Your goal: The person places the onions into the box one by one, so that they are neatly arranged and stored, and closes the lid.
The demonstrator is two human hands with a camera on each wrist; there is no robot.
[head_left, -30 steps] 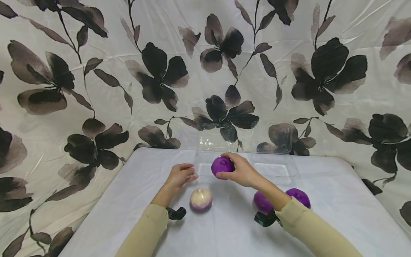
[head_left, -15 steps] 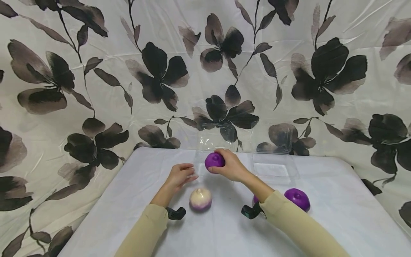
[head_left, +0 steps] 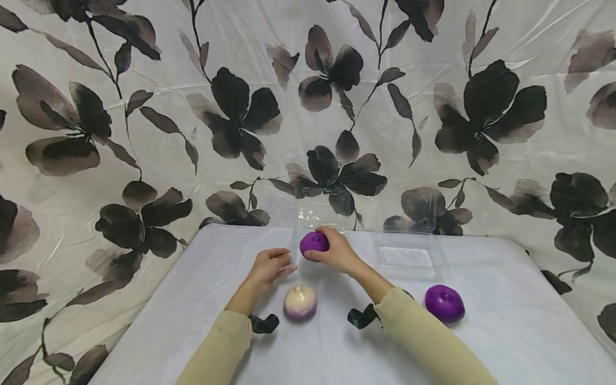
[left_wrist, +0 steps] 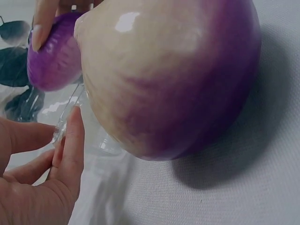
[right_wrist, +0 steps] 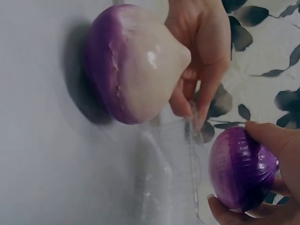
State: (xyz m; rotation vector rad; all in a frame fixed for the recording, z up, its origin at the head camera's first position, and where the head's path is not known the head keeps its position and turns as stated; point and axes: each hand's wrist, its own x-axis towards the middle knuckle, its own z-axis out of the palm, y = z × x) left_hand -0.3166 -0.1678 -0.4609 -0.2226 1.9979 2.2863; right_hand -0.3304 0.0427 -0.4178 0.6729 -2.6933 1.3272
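rn r hand [head_left: 340, 252] grips purple onion [head_left: 313, 243] nr head-view ctr; l hand [head_left: 266, 269] pinches clear box [right_wrist: 193, 157] rim, pale onion [head_left: 300, 302] lower ctr.

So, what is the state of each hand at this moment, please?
Left hand: closed, pinching the edge of a clear plastic container.
Right hand: closed, holding a purple onion.

Two hands [head_left: 267, 269] are showing alongside one white-and-purple onion [head_left: 300, 302], at least two purple onions [head_left: 445, 303], two clear containers [head_left: 406, 258] and two wrist cameras [head_left: 264, 324].
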